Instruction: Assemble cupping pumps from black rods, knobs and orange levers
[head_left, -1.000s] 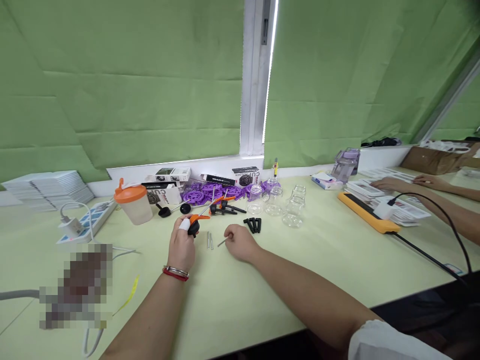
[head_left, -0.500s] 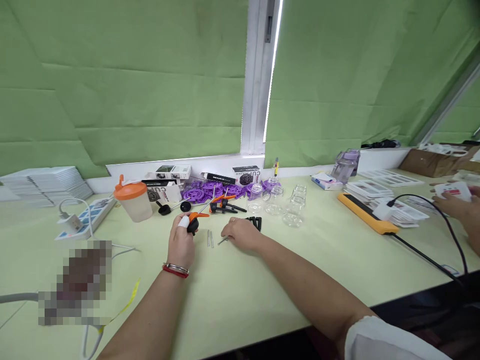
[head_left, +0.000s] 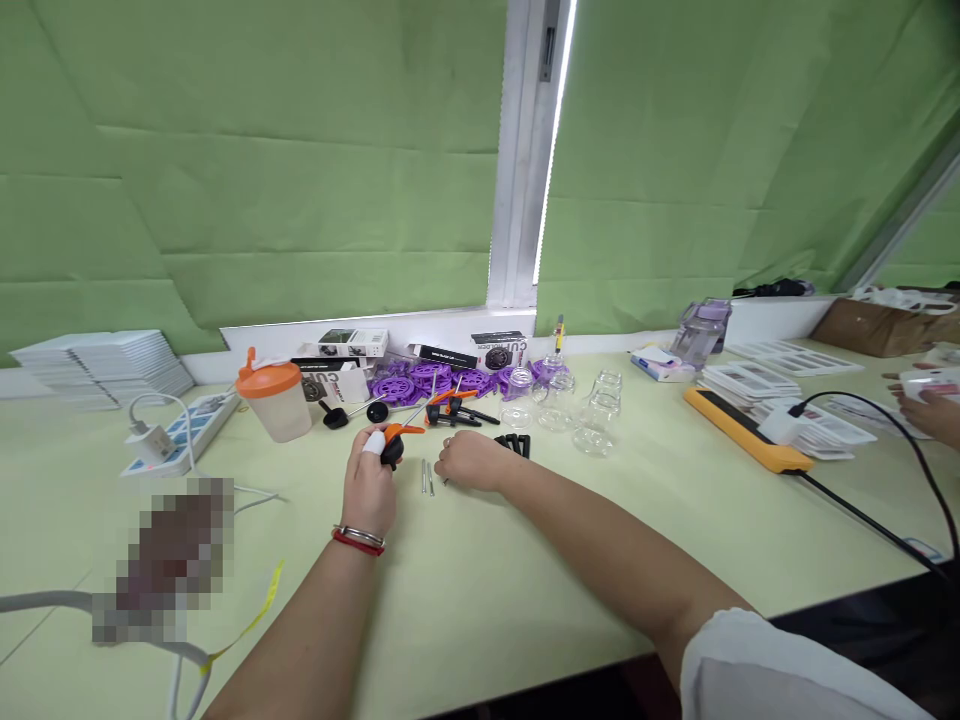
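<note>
The orange-black part [head_left: 391, 452] is in my left hand [head_left: 367, 490], above the table [head_left: 480, 590] and left of the pins [head_left: 427, 478]. In the head view, my left fingers are closed around its dark, rounded body, with the orange arm poking out to the right. A white wrap [head_left: 373, 441] covers one of my fingers; it may dull my feel a little. I judge the part light and stiff, probably hard plastic, smooth enough to turn if I hold it loosely. The body looks the best place for my grip; the arm is thin, and pressing there could bend or twist it.

My right hand [head_left: 474, 462] is low over the table, fingers bunched, with one end of another pin [head_left: 445, 482] showing beneath them. I cannot tell whether they are pinched on it or only resting there. The two pins lying between my hands look like rigid metal, slim and apt to roll; I would take each across its middle with fingertips. Just beyond my right hand lie short black pieces [head_left: 517, 445], partly hidden. The clear jars [head_left: 598, 415] farther off look brittle, so I would give them room.
</note>
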